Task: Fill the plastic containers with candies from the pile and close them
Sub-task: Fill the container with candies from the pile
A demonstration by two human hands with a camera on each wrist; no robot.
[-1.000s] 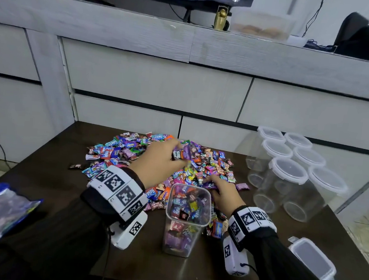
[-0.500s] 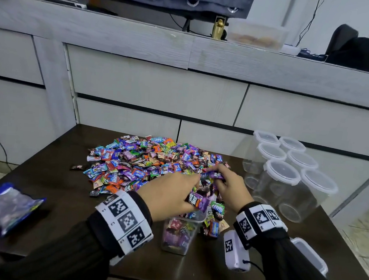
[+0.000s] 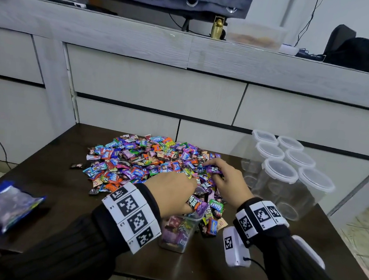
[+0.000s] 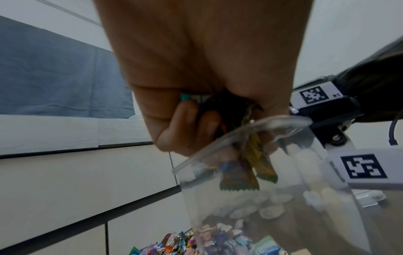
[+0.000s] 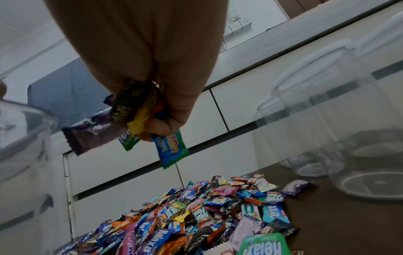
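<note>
Against the desk's (image 3: pixel 41 178) left edge lies a blue packet (image 3: pixel 6 207). The left hand (image 3: pixel 170 194), a second ago out on the candy pile (image 3: pixel 146 158), is now over the open container (image 3: pixel 177 235) near the front edge, fingers curled round a bunch of candies at its rim. The right hand (image 3: pixel 227 179) has risen from the pile's near side, clutching several wrappers. Six lidded containers (image 3: pixel 288 171) stand at the right edge, a loose lid (image 3: pixel 312 253) towards the front right corner. Grey drawer fronts (image 3: pixel 152 85) run behind.

A dark table (image 3: pixel 48 186) stands against whitewashed wooden cabinets (image 3: pixel 152 85), floor tiled.
</note>
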